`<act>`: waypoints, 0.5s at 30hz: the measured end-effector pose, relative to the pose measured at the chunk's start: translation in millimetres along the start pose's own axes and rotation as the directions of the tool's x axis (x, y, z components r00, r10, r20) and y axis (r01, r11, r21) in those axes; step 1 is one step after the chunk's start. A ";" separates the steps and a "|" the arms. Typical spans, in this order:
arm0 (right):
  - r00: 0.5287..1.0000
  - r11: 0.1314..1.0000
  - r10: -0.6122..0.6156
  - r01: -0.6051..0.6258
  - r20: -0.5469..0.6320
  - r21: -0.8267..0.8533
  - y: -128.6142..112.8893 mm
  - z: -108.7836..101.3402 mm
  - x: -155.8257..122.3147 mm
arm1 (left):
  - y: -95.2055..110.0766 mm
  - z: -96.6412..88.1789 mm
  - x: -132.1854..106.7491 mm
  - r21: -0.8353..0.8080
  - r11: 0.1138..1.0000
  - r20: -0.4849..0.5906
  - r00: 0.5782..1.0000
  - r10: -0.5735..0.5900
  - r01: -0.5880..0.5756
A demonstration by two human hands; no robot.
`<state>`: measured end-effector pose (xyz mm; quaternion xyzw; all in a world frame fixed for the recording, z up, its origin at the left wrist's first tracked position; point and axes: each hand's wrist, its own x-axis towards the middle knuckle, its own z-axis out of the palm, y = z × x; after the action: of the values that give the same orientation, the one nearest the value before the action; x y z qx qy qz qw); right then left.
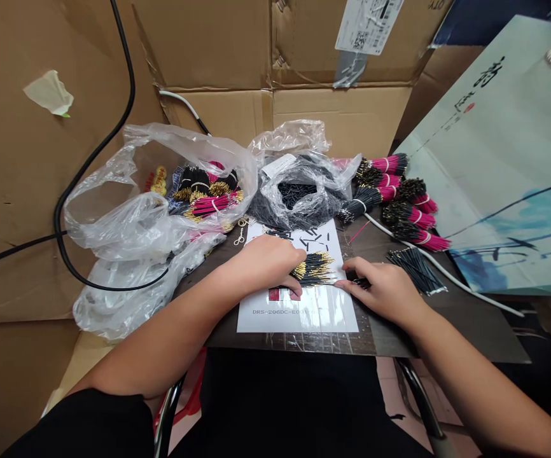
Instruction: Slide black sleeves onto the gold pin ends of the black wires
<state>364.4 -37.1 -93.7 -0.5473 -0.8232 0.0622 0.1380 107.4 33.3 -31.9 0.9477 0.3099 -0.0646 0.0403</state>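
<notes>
Head view: left hand [266, 264] pressing down on the gold-tipped black wire bundle [316, 270], probably to stop it fanning out; it lies on a white printed sheet [340, 312] near the tabletop's [390, 337] front edge; right hand [380, 292] sits at the bundle's other end; can't tell if either's pinching.

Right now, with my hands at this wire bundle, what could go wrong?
The gold-tipped wire bundle under your left hand could splay and mix with the loose black pieces on the printed sheet. The white cable beside the black wires might also snag them and drag them out of place if it gets pulled.
</notes>
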 end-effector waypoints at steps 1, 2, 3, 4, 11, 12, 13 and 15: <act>1.000 0.999 0.000 0.000 -0.002 -0.033 -2.1 1.0 1.3 | -0.2 1.0 0.3 -0.002 1.000 -0.005 1.000 0.004 -0.004; 1.000 0.998 0.001 -0.001 -0.006 -0.064 -4.7 2.2 2.7 | -0.4 1.9 0.6 -0.006 1.000 -0.011 1.000 0.009 -0.009; 1.000 0.996 -0.002 0.001 -0.011 -0.087 -7.5 3.4 4.2 | -0.7 2.5 1.0 -0.012 1.000 -0.017 1.000 0.013 -0.014; 1.000 0.995 -0.010 0.008 -0.022 -0.097 -10.0 4.4 5.3 | -1.0 2.6 1.2 -0.021 1.000 -0.023 1.000 0.018 -0.018; 0.906 0.962 -0.179 0.243 -0.383 0.124 -19.6 -14.8 -2.8 | 12.0 -7.2 1.8 -0.433 0.901 -0.043 0.999 0.011 -0.028; 0.876 0.939 -0.209 0.303 -0.435 0.160 -21.6 -21.3 -4.1 | 17.9 -7.5 1.6 -0.573 0.818 -0.050 0.999 0.015 -0.041; 0.853 0.909 -0.221 0.355 -0.473 0.216 -24.1 -27.7 -4.3 | 24.4 -6.7 1.4 -0.704 0.708 -0.074 0.997 -0.005 -0.048; 0.897 0.859 -0.120 0.309 -0.425 0.408 -29.7 -36.8 -1.1 | 37.9 -2.2 1.0 -0.885 0.463 -0.074 0.997 -0.038 -0.048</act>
<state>349.4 -51.6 -51.2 -0.4022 -0.7972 0.1331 0.4302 130.9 3.7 -28.5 0.7923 0.2972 0.1449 0.5127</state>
